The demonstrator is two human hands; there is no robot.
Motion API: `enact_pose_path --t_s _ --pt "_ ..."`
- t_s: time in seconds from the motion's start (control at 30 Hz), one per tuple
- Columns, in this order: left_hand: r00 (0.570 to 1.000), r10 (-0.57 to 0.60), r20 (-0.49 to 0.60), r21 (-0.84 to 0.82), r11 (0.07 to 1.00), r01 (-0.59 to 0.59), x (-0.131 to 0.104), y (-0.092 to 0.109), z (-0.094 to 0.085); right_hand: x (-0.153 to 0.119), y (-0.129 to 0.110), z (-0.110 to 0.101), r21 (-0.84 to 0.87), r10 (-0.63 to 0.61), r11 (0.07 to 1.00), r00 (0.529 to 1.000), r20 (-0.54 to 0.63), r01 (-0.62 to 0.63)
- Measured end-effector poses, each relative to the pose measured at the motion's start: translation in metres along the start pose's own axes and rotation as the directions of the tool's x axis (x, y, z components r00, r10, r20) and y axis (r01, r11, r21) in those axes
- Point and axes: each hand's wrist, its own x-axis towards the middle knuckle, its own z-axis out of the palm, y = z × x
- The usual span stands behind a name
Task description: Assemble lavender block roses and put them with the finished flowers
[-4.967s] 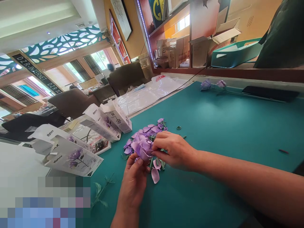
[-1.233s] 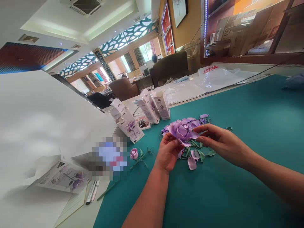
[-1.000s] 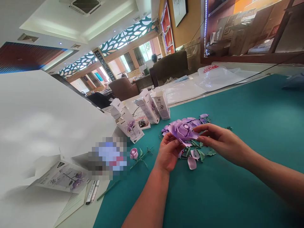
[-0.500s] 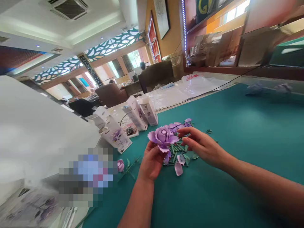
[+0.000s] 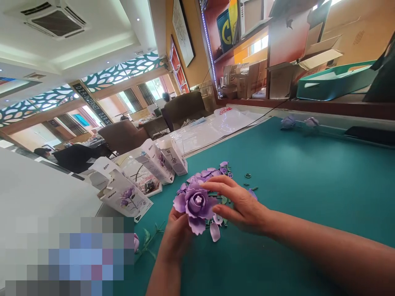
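A purple artificial flower (image 5: 197, 201) with ruffled outer petals and a tight rose-like centre faces upward above the mat. My left hand (image 5: 175, 234) is closed around its underside, where the petals hide the fingertips. At the flower's right edge is my right hand (image 5: 243, 201), its index finger stretched over the upper petal and its thumb by the right petal. Those fingers are apart; whether they press on the petals I cannot tell. Behind and beneath lie loose purple petals (image 5: 203, 174) and green stem pieces. One pale petal (image 5: 215, 232) rests just in front of the pile.
Several white flower boxes (image 5: 129, 197) stand at the left rear of the green mat (image 5: 296, 197). A green leafy stem (image 5: 146, 240) lies at left. Two purple flowers (image 5: 287, 122) sit at the far edge, and a small green ring (image 5: 247, 175) lies right of the pile.
My right hand has come in from beside the flower to its petals. The flower, held in my left hand, now tilts more toward me. The camera view has shifted to the right.
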Motion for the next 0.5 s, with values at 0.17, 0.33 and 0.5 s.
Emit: enact_pose_path --t_s 0.17,0.33,0.5 --pt "0.998 -0.002 0.070 0.024 1.000 0.000 -0.002 -0.005 -0.001 -0.001 0.000 0.000 -0.058 -0.063 0.996 0.998 0.017 0.064" --pt "0.998 0.022 0.057 0.005 1.000 -0.022 0.000 -0.011 -0.006 -0.004 0.002 0.003 -0.108 -0.050 0.993 0.998 0.037 0.054" --pt "0.998 0.025 0.063 -0.016 1.000 -0.024 0.002 -0.013 -0.011 -0.007 0.009 0.007 -0.129 -0.045 0.991 0.999 0.011 0.046"
